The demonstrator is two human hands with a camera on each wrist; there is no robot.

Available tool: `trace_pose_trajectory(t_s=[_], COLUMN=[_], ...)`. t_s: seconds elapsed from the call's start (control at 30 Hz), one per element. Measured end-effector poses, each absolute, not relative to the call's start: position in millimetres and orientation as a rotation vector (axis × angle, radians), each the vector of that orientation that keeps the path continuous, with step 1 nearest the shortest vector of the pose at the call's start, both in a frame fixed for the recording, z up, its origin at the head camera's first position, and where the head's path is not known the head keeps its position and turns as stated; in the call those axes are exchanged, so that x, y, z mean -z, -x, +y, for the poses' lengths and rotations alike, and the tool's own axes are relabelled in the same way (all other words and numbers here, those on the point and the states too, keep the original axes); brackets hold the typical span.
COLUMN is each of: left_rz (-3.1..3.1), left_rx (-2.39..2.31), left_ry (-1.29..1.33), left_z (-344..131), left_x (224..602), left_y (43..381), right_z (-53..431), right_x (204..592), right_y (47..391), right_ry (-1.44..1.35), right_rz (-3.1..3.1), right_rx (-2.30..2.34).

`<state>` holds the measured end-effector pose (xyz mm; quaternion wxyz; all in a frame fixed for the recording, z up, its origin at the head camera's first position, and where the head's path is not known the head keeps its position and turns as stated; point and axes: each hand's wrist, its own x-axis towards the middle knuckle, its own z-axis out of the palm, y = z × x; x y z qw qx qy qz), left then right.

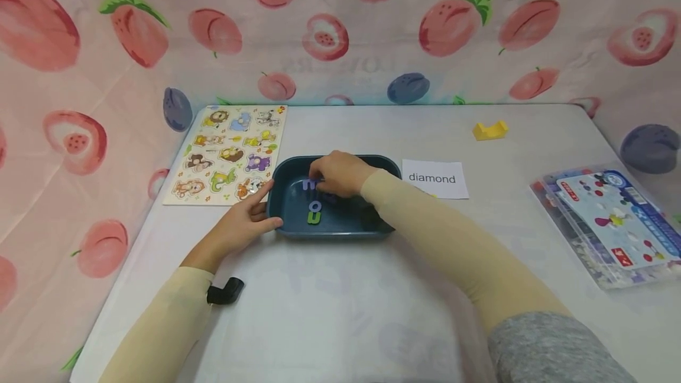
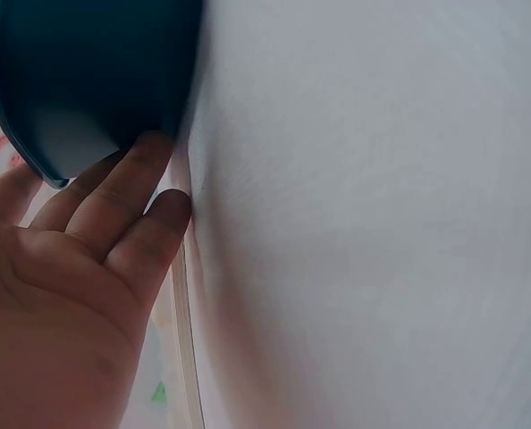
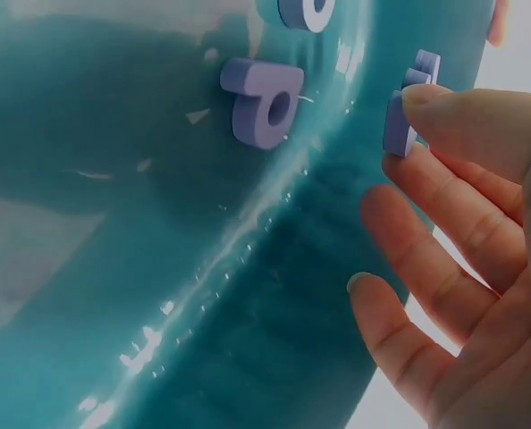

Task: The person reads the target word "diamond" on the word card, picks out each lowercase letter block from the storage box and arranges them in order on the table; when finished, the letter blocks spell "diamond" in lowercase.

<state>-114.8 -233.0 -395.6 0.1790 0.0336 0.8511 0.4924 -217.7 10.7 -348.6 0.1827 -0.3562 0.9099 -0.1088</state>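
My right hand (image 1: 343, 175) reaches into a dark teal tray (image 1: 334, 235) and pinches a purple letter piece (image 3: 400, 125) between thumb and fingertips; it looks like an m. In the right wrist view, another purple letter (image 3: 265, 105), shaped like a d or p, lies inside the tray beside that hand. A purple letter o (image 1: 315, 206) and a green n-shaped letter (image 1: 314, 218) lie in the tray's left half. My left hand (image 1: 242, 223) rests against the tray's left side from outside, its thumb and forefinger spread along the rim and its other fingers touching the outer wall.
A white card (image 1: 436, 179) reading "diamond" lies right of the tray. The animal puzzle board (image 1: 229, 155) is behind to the left. A yellow block (image 1: 490, 130) stands at the back right, and a clear plastic box (image 1: 612, 223) with a blue label sits far right.
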Motion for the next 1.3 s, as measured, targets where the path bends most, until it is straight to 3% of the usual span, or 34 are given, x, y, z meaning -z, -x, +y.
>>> trace_pose_trajectory(t_s=[1.3], left_rz=[2.445], left_rx=[-1.362], left_ry=[-0.104], left_z=[-233], left_x=[396], left_y=[115], right_z=[128], right_x=[312], right_y=[196], right_ry=[1.049], right_rz=[2.754], right_rx=[0.444])
